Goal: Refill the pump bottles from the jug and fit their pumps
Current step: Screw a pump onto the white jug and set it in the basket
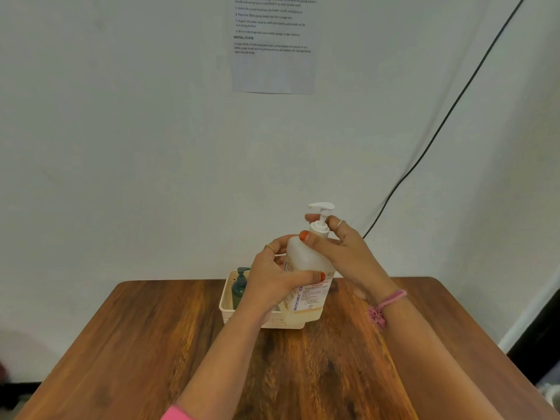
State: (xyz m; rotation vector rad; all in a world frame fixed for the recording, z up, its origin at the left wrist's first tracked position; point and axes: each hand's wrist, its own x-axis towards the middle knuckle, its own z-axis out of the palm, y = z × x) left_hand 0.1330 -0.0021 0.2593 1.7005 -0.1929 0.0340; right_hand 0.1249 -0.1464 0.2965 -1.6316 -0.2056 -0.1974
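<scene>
**Holding the pump bottle above the basket**

Gripping the translucent white pump bottle (306, 268) around its body, the left hand (277, 281) wraps fingers and thumb across the label, holding it tilted above the cream basket (225, 301) at the worktop's (151, 344) far edge. The right hand (342, 253) curls its thumb and fingers around the collar of the white pump (320, 218), which sits in the bottle's neck. A dark green pump bottle (240, 287) stands upright inside the basket, left of the held bottle.
</scene>
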